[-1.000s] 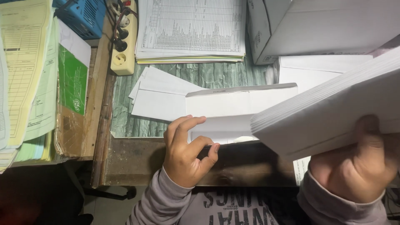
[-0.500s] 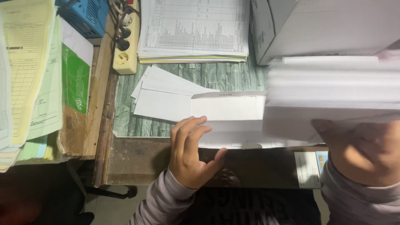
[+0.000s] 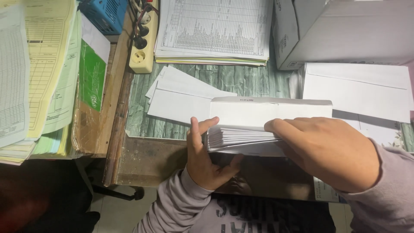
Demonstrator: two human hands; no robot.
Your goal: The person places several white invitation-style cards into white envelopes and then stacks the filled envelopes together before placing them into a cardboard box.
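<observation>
A thick stack of white envelopes (image 3: 241, 137) lies at the near edge of the green-patterned desk (image 3: 241, 80). My left hand (image 3: 206, 157) cups its left end, thumb up against the edge and fingers under it. From above, my right hand (image 3: 325, 151) presses down on the stack, fingers spread over its right part. The top envelope (image 3: 267, 111) shows its back with the flap along the far edge. Both sleeves are grey.
Loose white envelopes (image 3: 181, 97) lie left of the stack, more (image 3: 358, 90) at the right. A white cardboard box (image 3: 340, 30) stands far right. Printed sheets (image 3: 213, 30) lie at the back, a power strip (image 3: 144, 43) and paper piles (image 3: 39, 73) to the left.
My right hand has brought the envelope stack down from a raised tilt at the right onto the desk edge and now rests on top. My left hand has closed around its left end.
</observation>
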